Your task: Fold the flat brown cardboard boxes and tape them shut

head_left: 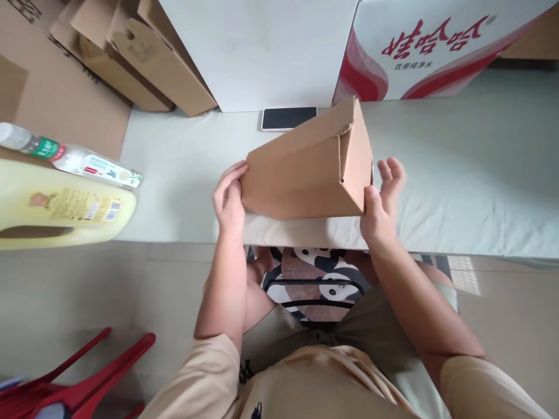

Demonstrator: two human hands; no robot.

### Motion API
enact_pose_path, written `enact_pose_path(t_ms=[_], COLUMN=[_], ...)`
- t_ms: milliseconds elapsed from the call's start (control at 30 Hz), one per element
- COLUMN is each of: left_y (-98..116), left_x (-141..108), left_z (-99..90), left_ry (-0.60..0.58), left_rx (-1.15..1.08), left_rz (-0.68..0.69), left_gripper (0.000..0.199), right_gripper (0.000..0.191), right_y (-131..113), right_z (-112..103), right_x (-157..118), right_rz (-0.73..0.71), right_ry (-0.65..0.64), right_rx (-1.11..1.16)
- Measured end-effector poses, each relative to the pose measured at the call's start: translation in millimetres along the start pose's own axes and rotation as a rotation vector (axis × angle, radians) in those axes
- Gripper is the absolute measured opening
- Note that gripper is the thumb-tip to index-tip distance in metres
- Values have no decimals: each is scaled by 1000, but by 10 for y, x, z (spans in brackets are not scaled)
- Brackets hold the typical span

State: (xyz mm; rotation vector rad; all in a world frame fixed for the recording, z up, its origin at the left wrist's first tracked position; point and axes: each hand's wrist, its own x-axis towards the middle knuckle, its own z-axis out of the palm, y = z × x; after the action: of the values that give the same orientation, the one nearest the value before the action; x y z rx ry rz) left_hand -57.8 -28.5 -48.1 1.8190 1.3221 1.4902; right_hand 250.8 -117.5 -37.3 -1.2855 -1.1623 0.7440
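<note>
A brown cardboard box (297,169) is tilted between my two hands above the cloth-covered table, its right end turned partly toward me. At that end a flap edge stands slightly apart near the top corner. My left hand (230,195) grips the box's left end, with the fingers around the edge. At the right end, my right hand (384,203) has its thumb pressed to the lower corner, while other fingers are raised and curved behind it. The box's underside is hidden.
A phone (289,119) lies behind the box. White cartons (271,52) and folded cardboard boxes (161,64) line the back. At left are a yellow jug (65,203) and a clear bottle (35,142). A red chair (87,378) stands on the floor, lower left.
</note>
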Motion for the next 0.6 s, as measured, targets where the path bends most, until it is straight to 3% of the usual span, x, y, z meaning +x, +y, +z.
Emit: enact_pose_path(t_ms=[133,233,333,433,500,600], left_y=[133,230,275,248,205,167], left_x=[26,-40,-199,-332,-350,-295], left_z=[24,199,468,649,658,551], left_ry=[18,-77,-111,-242,-304,-221], left_rx=[-29,-51,-275,-437,-434,-394], left_rz=[-180,-343,-476,-340,-231,-206], left_gripper=[34,29,58,76,84,85], right_gripper=[86,93,90,80,76,66], right_y=[-52,-103,-136,-198,-309,-588], right_z=[208,398,521,478,345,78], right_x=[1,-51,-100,-101,-82,-53], right_rz=[69,56,-2,-89,-148,-286], right_ry=[3,-45,-63,-83,-119,-234], right_rx=[207,301,231,97,-16,-250])
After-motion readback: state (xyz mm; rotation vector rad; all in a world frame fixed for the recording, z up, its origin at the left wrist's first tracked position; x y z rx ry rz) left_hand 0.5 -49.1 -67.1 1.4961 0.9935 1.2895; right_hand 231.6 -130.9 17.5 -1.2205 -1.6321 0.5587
